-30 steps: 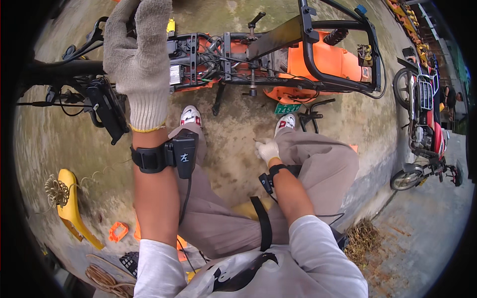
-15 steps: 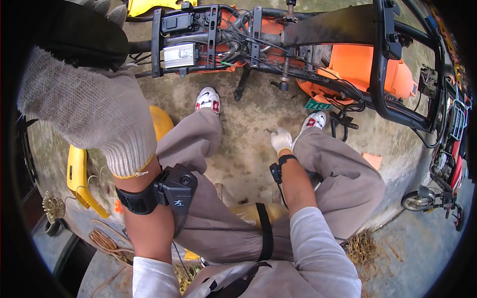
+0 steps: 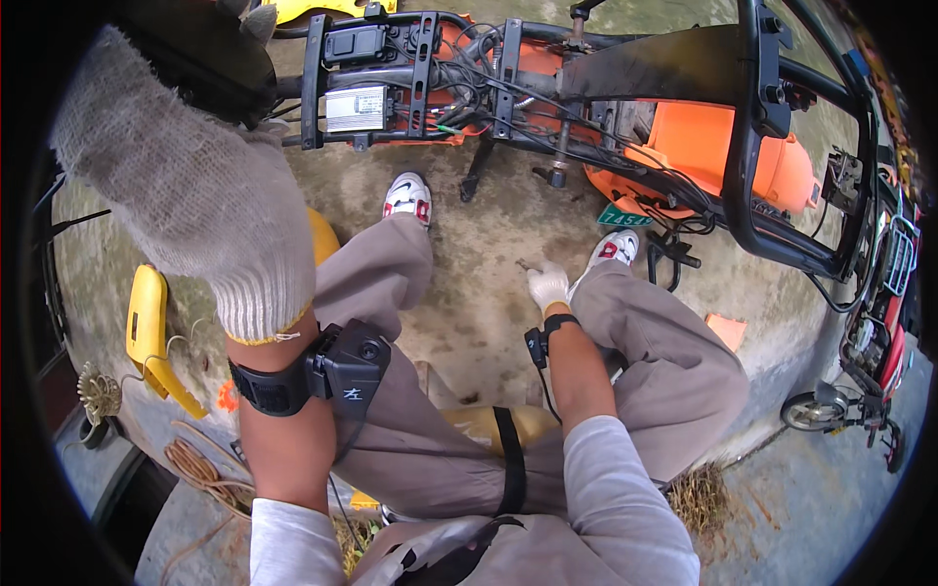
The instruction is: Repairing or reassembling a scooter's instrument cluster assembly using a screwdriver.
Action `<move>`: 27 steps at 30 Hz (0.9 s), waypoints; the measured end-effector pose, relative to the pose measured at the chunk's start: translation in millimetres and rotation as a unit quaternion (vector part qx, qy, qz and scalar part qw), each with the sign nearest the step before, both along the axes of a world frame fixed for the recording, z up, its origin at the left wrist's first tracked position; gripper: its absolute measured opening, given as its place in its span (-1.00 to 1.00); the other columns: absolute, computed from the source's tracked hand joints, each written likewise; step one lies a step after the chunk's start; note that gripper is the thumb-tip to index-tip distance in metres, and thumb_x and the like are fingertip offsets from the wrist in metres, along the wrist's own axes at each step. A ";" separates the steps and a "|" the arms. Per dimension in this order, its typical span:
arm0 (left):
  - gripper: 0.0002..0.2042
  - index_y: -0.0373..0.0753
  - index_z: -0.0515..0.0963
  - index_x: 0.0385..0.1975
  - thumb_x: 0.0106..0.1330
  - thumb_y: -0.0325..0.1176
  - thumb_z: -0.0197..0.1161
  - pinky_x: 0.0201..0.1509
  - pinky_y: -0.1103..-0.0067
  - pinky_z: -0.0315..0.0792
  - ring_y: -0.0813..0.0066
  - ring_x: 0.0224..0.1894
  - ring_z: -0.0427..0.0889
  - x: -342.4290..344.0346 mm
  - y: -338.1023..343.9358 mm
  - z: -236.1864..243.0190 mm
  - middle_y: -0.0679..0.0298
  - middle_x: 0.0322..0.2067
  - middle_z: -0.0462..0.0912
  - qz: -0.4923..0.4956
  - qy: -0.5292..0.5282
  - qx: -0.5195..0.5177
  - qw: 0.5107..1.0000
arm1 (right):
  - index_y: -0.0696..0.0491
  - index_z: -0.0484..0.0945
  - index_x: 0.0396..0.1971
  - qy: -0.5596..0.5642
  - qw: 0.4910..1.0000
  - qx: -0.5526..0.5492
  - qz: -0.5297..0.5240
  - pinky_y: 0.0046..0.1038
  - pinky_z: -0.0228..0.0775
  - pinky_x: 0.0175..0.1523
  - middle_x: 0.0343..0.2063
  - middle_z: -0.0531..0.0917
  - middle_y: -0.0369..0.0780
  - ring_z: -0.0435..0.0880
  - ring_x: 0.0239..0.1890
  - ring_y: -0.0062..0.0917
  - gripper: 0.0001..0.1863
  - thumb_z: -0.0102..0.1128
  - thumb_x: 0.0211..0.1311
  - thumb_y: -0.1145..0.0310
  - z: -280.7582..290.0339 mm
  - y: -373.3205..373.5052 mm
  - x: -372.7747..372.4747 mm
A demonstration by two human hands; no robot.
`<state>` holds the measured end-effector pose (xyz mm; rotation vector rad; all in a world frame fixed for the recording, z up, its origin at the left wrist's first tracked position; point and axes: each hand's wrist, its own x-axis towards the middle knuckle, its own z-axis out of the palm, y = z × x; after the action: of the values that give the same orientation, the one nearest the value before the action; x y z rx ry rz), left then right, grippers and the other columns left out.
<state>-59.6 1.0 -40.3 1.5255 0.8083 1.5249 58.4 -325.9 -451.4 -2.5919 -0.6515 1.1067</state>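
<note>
At the upper left, my left hand (image 3: 200, 190), in a knitted grey-white glove, wraps around a dark, rounded black part (image 3: 210, 63) at the left end of a stripped vehicle frame (image 3: 420, 73). Its fingertips show beyond that part, and most of the grip is hidden. My right hand (image 3: 549, 283), also gloved, hangs low over the ground beside my right shoe (image 3: 616, 246). Its fingers are pinched together, and a small dark tip shows at their end, too small to name. Black wrist straps with small boxes sit on both forearms.
The frame carries a silver box (image 3: 357, 109), loose wires (image 3: 479, 73) and an orange body panel (image 3: 689, 137). A green plate (image 3: 623, 215) hangs beneath it. Yellow panels (image 3: 147, 322) and coiled rope (image 3: 200, 469) lie at left. A red motorcycle (image 3: 884, 361) stands at far right.
My left hand has shifted slightly to the right in view, still around the black part. My right hand has moved slightly left and down. The frame looks unchanged.
</note>
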 end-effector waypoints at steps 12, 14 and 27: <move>-0.63 -0.32 0.41 0.17 0.54 -0.20 0.16 0.01 0.57 0.58 0.54 -0.14 0.67 10.2 3.3 3.8 0.22 -0.08 0.64 -0.049 -0.112 -0.059 0.991 | 0.23 0.56 0.13 0.249 0.920 0.185 -0.239 -0.50 0.62 -0.33 -0.18 0.73 -0.16 0.71 -0.37 -0.52 -0.62 0.17 0.34 0.45 149.4 53.0 20.6; -0.63 -0.30 0.43 0.14 0.55 -0.15 0.13 -0.01 0.58 0.58 0.55 -0.16 0.66 6.9 -1.2 4.2 0.23 -0.10 0.64 -0.062 -0.130 -0.141 0.979 | 0.24 0.53 0.15 0.265 0.903 0.242 -0.239 -0.51 0.62 -0.31 -0.18 0.73 -0.15 0.71 -0.37 -0.54 -0.62 0.16 0.37 0.46 200.1 68.2 21.5; -0.18 -0.28 0.37 0.28 0.37 0.40 0.02 0.09 0.30 0.59 0.29 -0.06 0.66 -5.3 -54.5 106.6 0.15 -0.06 0.63 -0.322 -0.446 -0.280 0.787 | 0.25 0.44 0.20 0.381 0.741 0.533 -0.149 -0.44 0.67 -0.22 -0.13 0.72 -0.07 0.74 -0.32 -0.50 -0.60 0.16 0.43 0.44 503.7 122.5 14.7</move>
<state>-65.0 -53.5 66.3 0.4159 0.0953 1.1143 73.0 -203.4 52.3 -1.0699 -0.4176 1.0711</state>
